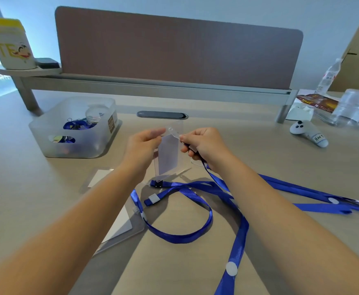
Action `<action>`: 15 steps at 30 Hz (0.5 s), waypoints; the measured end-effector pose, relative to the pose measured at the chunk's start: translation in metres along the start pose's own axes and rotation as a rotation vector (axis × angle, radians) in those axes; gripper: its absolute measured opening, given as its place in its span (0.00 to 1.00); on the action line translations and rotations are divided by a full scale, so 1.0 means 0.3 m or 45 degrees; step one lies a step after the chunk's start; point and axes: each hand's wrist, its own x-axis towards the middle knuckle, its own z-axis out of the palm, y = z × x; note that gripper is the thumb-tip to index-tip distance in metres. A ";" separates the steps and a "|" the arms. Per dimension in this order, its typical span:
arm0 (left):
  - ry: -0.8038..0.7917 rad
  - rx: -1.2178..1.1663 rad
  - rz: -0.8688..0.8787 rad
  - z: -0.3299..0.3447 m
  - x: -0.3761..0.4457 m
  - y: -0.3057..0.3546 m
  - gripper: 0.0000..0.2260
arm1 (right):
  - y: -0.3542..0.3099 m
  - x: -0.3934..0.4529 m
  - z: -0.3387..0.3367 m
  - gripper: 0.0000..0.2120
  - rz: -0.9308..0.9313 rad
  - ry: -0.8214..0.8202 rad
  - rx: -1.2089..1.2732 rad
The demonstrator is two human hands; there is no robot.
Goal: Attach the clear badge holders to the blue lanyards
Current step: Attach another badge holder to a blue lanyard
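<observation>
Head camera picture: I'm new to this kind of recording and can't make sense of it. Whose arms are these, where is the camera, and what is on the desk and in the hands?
There is no machine here. A person wears a wide-angle camera on the head, looking forward and down, so the two bare arms reach in from below.

The left hand and right hand together hold up a clear badge holder above the desk. The right hand also grips the end of a blue lanyard, which trails down onto the desk.

More blue lanyards lie looped on the desk, along with other badge holders. A translucent bin to the left holds more lanyard parts. A white controller lies to the right.
</observation>
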 end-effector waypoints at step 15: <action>0.122 0.685 0.819 -0.033 -0.001 -0.032 0.16 | -0.019 -0.019 0.016 0.09 0.056 -0.204 0.428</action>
